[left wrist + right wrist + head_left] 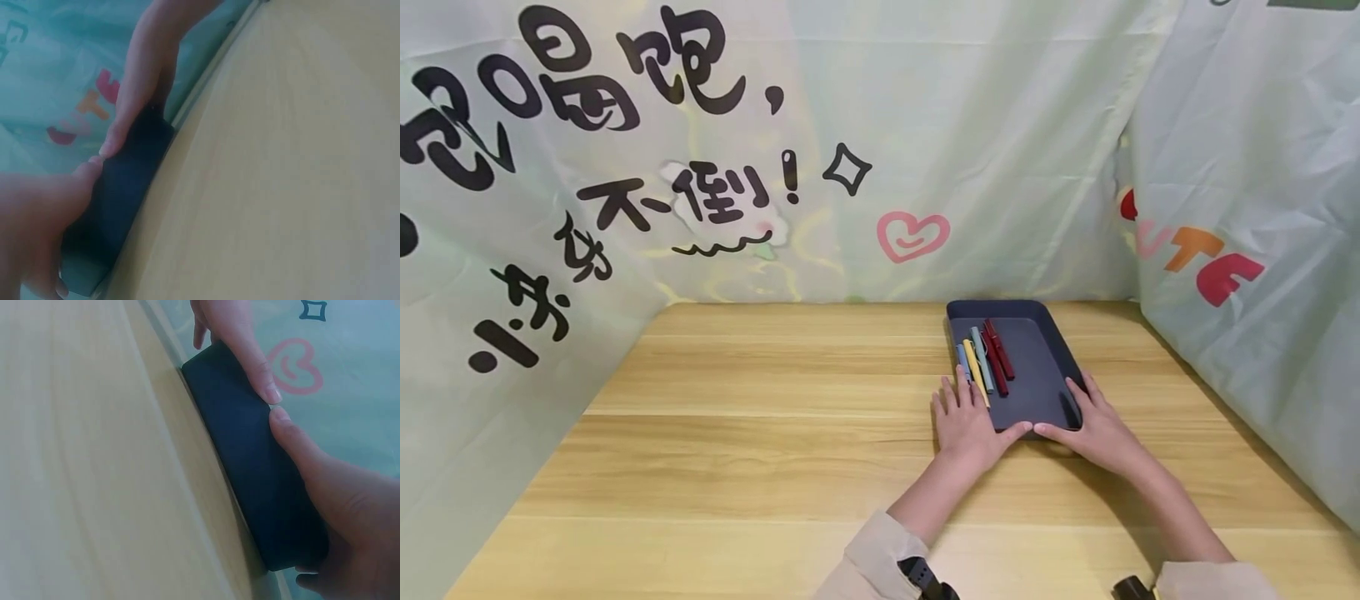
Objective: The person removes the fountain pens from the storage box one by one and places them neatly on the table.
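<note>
A dark tray (1037, 367) lies on the wooden table (760, 433), right of centre. Several pens (985, 358) lie side by side along its left half: blue, yellow, pale teal and two dark red. My left hand (972, 418) holds the near left corner, fingers stretched along the left wall and thumb on the near wall. At the near right corner, my right hand (1092, 423) lays its fingers over the right rim. The right wrist view shows the tray (244, 444) wall with my right hand (337, 500) wrapped round its corner. Both thumbs almost meet on the near wall (125, 187).
Pale green printed cloth (850, 167) hangs behind the table and along both sides, the right sheet (1247, 250) close to the tray. Bare tabletop stretches to the left and in front of the tray.
</note>
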A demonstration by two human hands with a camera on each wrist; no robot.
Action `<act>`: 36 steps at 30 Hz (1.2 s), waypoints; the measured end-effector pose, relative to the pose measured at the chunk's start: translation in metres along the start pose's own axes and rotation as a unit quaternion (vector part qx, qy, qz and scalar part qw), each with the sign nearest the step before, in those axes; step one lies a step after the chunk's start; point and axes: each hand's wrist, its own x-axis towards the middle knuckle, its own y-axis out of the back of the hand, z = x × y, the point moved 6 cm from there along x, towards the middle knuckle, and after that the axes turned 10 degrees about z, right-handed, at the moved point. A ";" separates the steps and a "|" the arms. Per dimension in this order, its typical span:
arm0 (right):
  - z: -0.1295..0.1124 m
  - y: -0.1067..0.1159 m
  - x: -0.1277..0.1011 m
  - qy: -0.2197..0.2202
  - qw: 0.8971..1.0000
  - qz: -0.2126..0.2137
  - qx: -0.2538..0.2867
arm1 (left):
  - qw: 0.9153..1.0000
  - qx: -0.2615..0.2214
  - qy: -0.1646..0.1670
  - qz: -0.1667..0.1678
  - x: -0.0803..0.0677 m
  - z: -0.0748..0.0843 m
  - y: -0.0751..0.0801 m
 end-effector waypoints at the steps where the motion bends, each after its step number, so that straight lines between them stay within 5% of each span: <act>1: -0.002 -0.001 0.000 -0.001 1.000 0.000 0.001 | 1.000 -0.003 0.000 -0.001 0.000 -0.002 0.000; 36: -0.055 -0.034 -0.004 0.007 1.000 0.012 -0.006 | 0.998 -0.053 -0.016 0.002 -0.017 -0.067 0.016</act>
